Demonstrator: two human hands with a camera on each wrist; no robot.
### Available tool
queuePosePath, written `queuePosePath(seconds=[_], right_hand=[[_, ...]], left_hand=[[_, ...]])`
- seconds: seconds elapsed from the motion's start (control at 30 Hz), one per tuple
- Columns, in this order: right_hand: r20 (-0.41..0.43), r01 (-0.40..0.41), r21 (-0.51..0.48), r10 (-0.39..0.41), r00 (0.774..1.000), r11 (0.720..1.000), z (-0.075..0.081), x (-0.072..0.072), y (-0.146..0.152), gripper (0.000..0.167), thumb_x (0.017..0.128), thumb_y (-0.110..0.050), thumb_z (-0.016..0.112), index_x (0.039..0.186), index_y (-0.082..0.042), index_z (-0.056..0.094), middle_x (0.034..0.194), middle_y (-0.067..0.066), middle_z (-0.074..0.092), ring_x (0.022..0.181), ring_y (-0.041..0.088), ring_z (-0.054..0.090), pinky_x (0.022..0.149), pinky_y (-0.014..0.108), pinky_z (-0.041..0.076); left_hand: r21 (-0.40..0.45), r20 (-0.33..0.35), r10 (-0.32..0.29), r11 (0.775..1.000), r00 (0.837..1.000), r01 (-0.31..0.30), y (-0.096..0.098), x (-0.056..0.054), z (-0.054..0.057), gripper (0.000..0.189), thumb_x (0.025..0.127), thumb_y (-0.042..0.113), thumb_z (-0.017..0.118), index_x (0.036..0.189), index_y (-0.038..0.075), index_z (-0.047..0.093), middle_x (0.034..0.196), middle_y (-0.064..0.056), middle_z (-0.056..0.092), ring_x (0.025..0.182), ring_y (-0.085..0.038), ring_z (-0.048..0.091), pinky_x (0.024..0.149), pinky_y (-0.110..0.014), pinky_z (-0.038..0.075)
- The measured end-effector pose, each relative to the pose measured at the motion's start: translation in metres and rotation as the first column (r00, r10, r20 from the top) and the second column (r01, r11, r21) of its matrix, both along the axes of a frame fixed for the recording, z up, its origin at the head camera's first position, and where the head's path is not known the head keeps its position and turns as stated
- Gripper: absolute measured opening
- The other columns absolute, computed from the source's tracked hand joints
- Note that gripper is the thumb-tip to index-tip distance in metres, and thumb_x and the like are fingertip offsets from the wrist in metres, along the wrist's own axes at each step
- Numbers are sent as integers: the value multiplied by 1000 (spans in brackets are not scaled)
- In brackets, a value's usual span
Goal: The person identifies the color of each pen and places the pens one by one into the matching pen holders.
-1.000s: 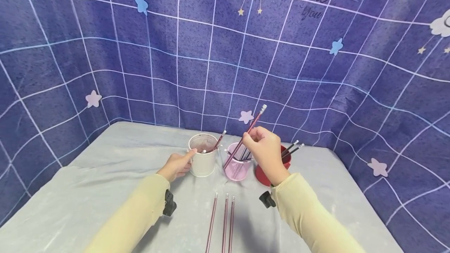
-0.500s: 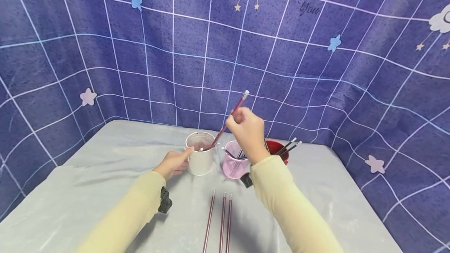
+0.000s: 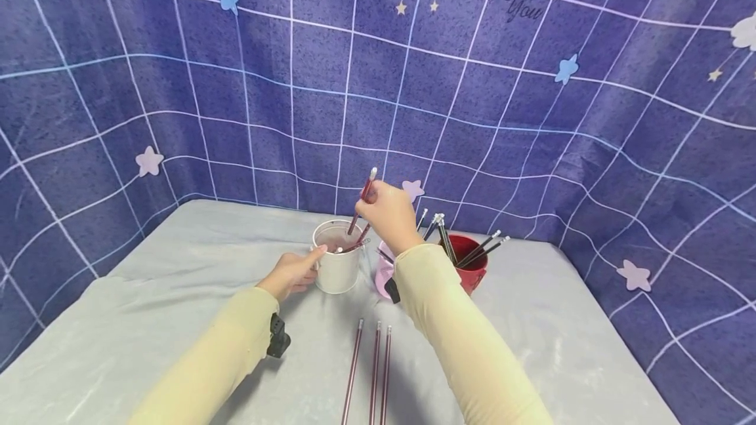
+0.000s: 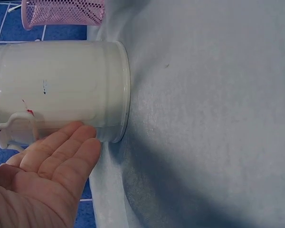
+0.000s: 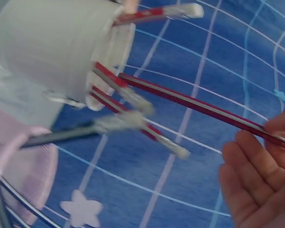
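Note:
At the white bucket point(image 3: 338, 275), my left hand point(image 3: 292, 273) holds its side, thumb at the rim; in the left wrist view the fingers point(image 4: 69, 159) lie along its wall near the handle. My right hand point(image 3: 390, 214) pinches a dark red pencil point(image 5: 194, 105) near its white-eraser end. The pencil slants down, its lower end at the bucket's mouth. Several red pencils point(image 5: 111, 99) with white erasers stick out of that bucket. My right hand and sleeve partly hide the pink mesh cup point(image 3: 383, 275) just to the right.
A red bucket point(image 3: 474, 275) with black pencils point(image 3: 480, 251) stands right of the pink cup. Three dark red pencils point(image 3: 375, 372) lie side by side on the grey cloth point(image 3: 147, 320) in front. A blue patterned curtain point(image 3: 295, 103) hangs behind and at the sides.
My right hand has moved left from above the pink cup to the white bucket, carrying the red pencil with it. The left hand stays at the white bucket.

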State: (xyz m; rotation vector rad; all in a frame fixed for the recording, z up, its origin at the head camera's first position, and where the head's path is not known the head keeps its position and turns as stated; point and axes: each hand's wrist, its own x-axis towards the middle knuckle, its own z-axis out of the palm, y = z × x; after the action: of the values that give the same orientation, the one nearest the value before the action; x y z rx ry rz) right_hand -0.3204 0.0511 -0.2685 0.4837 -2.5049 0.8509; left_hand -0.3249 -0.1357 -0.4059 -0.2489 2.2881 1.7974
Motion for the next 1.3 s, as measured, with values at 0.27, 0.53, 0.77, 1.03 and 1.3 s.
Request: queuePosePath(seconds=[0.27,0.53,0.77,1.03,1.3], right_hand=[[204,-49,112,25,979,992,-27,-8,0,4,82,-10,69,85,-8,71,72,1,69,66,15,62,65,29,52],[205,-67,143,37,978,987,-44,-9,1,3,77,-9,70,80,-9,69,74,0,68,70,18,62,68,31,52],[220,-86,147,52,974,985,-54,-9,4,9,77,-8,68,86,-6,71,81,4,68,72,19,59,69,32,51],[170,-53,126,31,985,991,-45,1,17,12,79,-11,66,89,-7,71,82,5,71,75,19,66,68,34,54],[-77,-119,188,135,988,975,-47,34,48,11,80,-5,65,90,-5,69,80,8,73,74,22,70,65,36,56]], left_hand=[[5,1,-7,1000,1000,7,4,0,-2,79,96,47,50,128,-24,38,122,-38,52,119,-46,50,100,-53,43],[16,-3,-16,1000,1000,16,3,3,-3,81,96,49,49,129,-24,36,125,-39,49,122,-47,48,100,-53,43],[17,-6,-2,1000,1000,3,-1,7,-6,80,96,49,50,128,-24,38,125,-39,49,121,-46,48,100,-54,43],[11,-5,-7,1000,1000,7,-1,5,-7,81,96,50,49,130,-23,37,127,-38,49,122,-46,47,101,-53,42],[19,-7,-2,1000,1000,2,-2,3,-2,82,96,50,50,130,-23,36,127,-38,48,123,-46,47,102,-53,41]])
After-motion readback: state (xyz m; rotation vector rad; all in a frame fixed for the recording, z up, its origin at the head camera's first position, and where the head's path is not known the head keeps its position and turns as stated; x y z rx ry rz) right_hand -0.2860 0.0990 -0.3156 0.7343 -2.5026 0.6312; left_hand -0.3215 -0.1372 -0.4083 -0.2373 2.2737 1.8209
